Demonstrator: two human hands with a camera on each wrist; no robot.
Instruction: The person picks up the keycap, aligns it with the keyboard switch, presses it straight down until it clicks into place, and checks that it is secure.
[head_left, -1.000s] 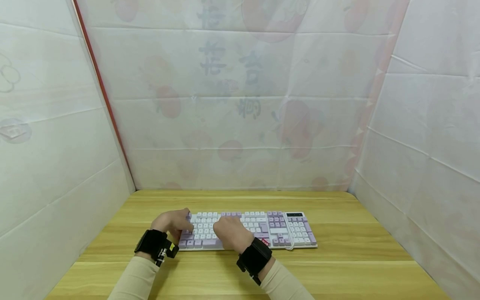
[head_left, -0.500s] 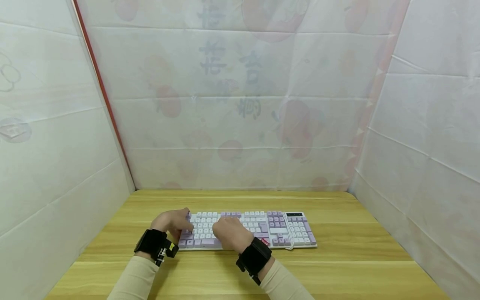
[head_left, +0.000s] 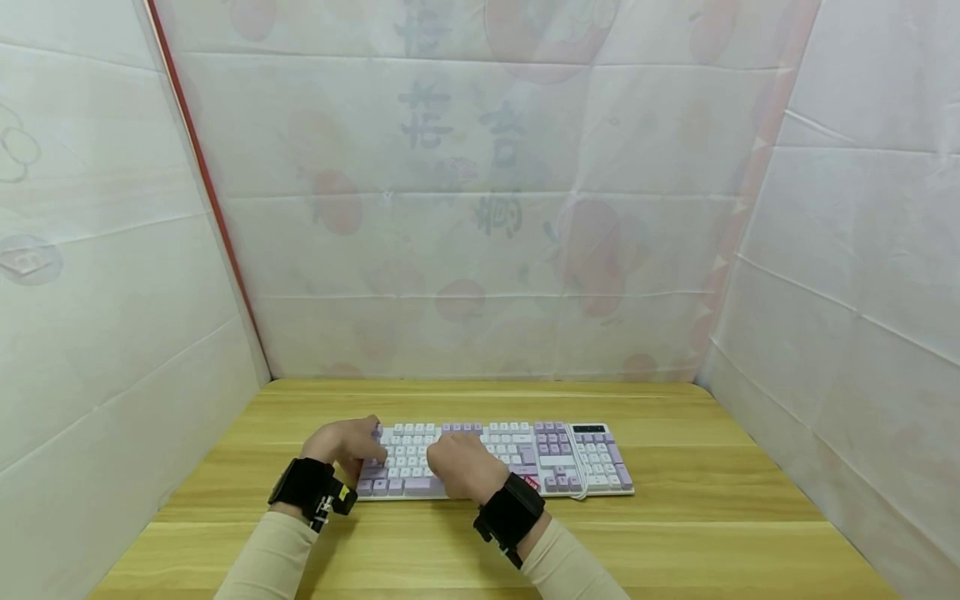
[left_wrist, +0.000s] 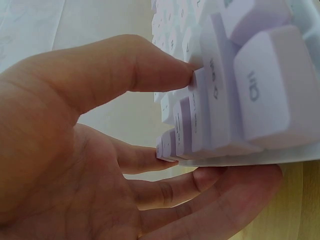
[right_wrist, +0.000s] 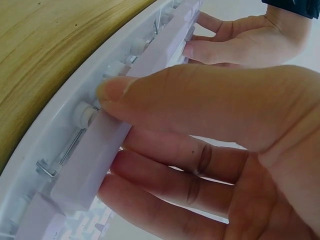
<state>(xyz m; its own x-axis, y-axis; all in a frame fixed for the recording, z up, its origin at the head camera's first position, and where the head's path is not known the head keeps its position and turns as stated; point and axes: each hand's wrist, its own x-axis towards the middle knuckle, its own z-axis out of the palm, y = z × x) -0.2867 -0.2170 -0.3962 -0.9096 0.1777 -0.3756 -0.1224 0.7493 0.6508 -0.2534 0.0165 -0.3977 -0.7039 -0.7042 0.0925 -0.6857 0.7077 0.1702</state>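
A white and lilac keyboard (head_left: 557, 461) lies on the table in the head view. At its left end, my left hand (head_left: 341, 442) holds it, the thumb (left_wrist: 167, 72) on the lilac keys and the other fingers along the side edge. My right hand (head_left: 465, 467) pinches the long lilac space bar (right_wrist: 95, 155) between thumb and fingers at the front edge. In the right wrist view the bar is tilted up, baring white stems (right_wrist: 85, 115) and a thin metal wire (right_wrist: 72, 145) under it. The head view hides most of that grip behind the right hand.
A white cable (head_left: 577, 462) lies bundled across the keyboard's right part, and a red label (head_left: 531, 482) sits by the right wrist. The wooden table (head_left: 675, 542) reaches back to pale sheet walls (head_left: 480, 333) on three sides.
Both hands keep nearly the same place on the keyboard. My right hand shifts only very slightly, and a little more of the red label shows beside it.
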